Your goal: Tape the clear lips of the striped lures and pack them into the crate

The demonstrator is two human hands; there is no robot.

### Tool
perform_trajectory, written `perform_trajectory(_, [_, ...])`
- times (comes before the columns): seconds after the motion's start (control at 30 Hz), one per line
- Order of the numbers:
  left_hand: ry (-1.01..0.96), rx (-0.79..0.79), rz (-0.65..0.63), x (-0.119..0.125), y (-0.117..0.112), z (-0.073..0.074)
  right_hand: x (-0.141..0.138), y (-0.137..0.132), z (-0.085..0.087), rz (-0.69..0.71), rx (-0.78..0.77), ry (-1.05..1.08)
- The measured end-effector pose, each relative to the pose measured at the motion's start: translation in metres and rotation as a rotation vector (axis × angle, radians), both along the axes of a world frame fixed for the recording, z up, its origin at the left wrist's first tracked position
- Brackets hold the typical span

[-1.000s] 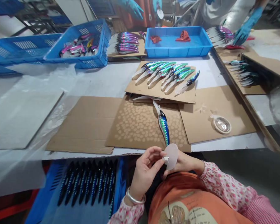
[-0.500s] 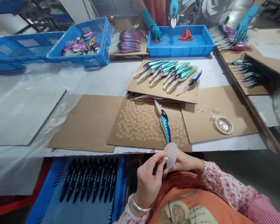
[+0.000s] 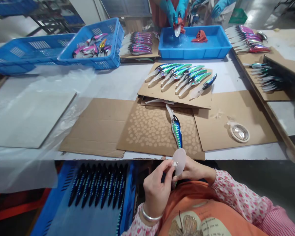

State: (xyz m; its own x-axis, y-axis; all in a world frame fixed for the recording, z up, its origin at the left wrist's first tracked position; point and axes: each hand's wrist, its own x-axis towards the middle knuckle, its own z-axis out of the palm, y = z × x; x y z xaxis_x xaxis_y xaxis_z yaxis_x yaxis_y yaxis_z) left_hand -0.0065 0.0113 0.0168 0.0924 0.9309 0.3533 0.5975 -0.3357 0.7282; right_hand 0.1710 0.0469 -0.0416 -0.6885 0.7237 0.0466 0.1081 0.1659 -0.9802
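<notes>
Close to my body, my right hand is wrapped round a fishing lure, its pale oval diving lip pointing up; the body is mostly hidden. My left hand pinches at a small whitish bit on the lip's face, too small to name. Just beyond my hands, a blue-green striped lure lies on spotted brown cardboard. Farther off, several similar lures rest in a row on a raised cardboard sheet.
Below left, a blue crate holds several dark lures. A tape roll lies on cardboard at right. Across the table, a co-worker's blue-gloved hands hold a lure and red cloth over a blue water tray. A blue basket holds pink lures.
The view has shifted slightly left. My hands keep almost the same hold on the lure. The co-worker's gloved hands have come together around a cloth above the tray.
</notes>
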Motion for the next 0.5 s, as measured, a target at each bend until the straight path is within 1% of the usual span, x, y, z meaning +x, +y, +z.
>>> perform_trajectory(0.1, [-0.068, -0.075, 0.008, -0.001, -0.001, -0.001, -0.001, 0.000, -0.001, 0.004, 0.045, -0.025])
perform_trajectory(0.2, [-0.137, -0.132, 0.009, -0.001, -0.003, -0.005, -0.003, 0.000, 0.001, 0.033, 0.029, -0.011])
perform_trajectory(0.27, [-0.189, -0.179, 0.009, 0.000, -0.005, -0.007, -0.005, 0.001, 0.006, 0.030, -0.009, 0.000])
perform_trajectory(0.33, [-0.261, -0.212, 0.052, -0.003, -0.009, -0.009, -0.006, 0.001, 0.015, 0.009, -0.059, 0.006])
perform_trajectory(0.37, [-0.307, -0.210, 0.097, -0.005, -0.013, -0.008, -0.005, 0.000, 0.021, -0.014, -0.074, 0.005])
perform_trajectory(0.43, [-0.418, -0.235, 0.185, -0.010, -0.021, -0.005, -0.003, -0.002, 0.032, -0.126, -0.042, -0.016])
perform_trajectory(0.47, [-0.495, -0.305, 0.196, -0.012, -0.026, -0.003, -0.001, -0.003, 0.038, -0.195, 0.010, -0.039])
perform_trajectory(0.5, [-0.600, -0.431, 0.164, -0.014, -0.030, -0.001, 0.001, -0.003, 0.043, -0.268, 0.084, -0.066])
